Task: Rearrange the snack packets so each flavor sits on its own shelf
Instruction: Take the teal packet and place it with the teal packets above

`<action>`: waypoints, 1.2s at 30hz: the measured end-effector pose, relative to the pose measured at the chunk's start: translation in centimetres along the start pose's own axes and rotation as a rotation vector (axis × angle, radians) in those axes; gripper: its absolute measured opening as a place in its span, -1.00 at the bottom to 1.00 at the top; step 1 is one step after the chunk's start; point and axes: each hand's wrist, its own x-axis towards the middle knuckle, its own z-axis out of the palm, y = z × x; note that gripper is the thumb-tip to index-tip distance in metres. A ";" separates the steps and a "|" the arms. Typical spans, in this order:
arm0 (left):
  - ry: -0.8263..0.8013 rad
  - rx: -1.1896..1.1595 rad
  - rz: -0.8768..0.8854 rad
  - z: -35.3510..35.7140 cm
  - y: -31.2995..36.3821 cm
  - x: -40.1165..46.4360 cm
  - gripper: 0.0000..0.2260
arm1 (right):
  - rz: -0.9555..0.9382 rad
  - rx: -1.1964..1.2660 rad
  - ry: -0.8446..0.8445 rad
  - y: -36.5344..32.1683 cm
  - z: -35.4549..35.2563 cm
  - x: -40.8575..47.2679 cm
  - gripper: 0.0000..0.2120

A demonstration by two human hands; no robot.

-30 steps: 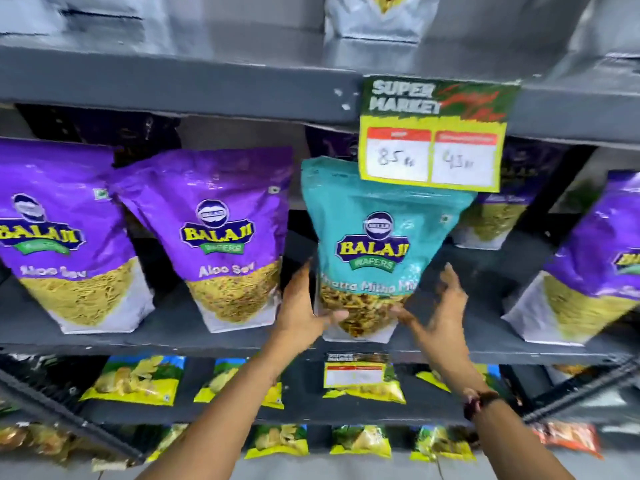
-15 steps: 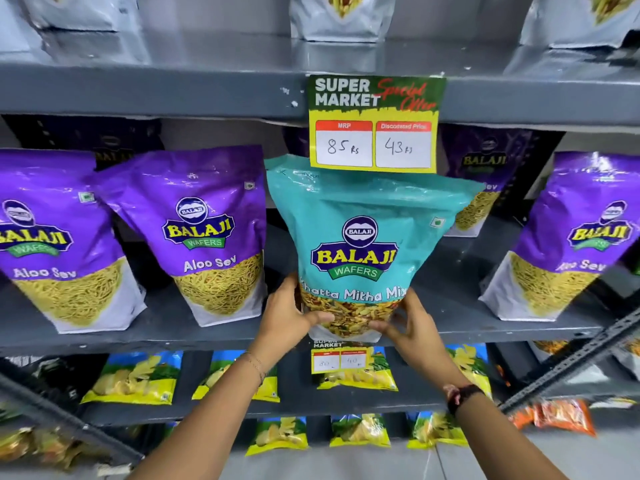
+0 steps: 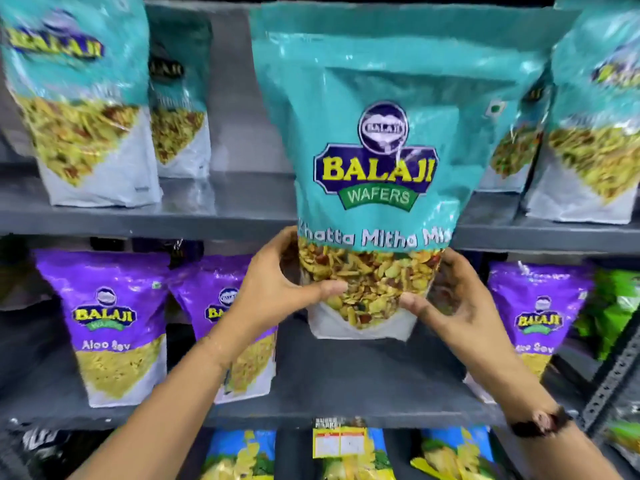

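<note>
I've got the teal Khatta Mitha Mix packet (image 3: 377, 174) upright and off any shelf, in front of the grey upper shelf (image 3: 225, 216); its clear window shows mixed snack bits above a white base. More teal packets (image 3: 79, 109) stand on that upper shelf, left and right. Below, purple Aloo Sev packets (image 3: 110, 323) line the middle shelf (image 3: 346, 379), and blue-and-yellow packets (image 3: 242, 455) sit lower, behind a price tag (image 3: 341, 441). My left hand (image 3: 277, 289) and right hand (image 3: 457, 299) clamp the packet's lower sides, fingers (image 3: 332, 289) curled around it, thumbs pressed across the front window.
</note>
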 end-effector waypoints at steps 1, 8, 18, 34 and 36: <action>0.003 -0.013 0.021 -0.4 0.8 0.8 -0.54 | -0.019 0.008 0.003 -0.8 -0.3 0.9 -0.43; 0.053 -0.112 0.095 -2.1 5.2 7.1 -0.54 | -0.088 0.058 0.017 -5.1 -1.4 7.2 -0.47; 0.119 -0.202 -0.056 -2.2 4.3 14.6 -0.22 | -0.066 0.111 -0.007 -3.9 -0.9 16.4 -0.62; 0.307 0.047 0.035 -0.9 -0.7 13.2 -0.47 | -0.020 -0.087 0.308 1.9 -0.1 12.7 -0.43; 0.446 0.112 0.135 -1.7 -1.6 9.9 -0.55 | -0.103 -0.044 0.528 3.3 0.2 8.7 -0.62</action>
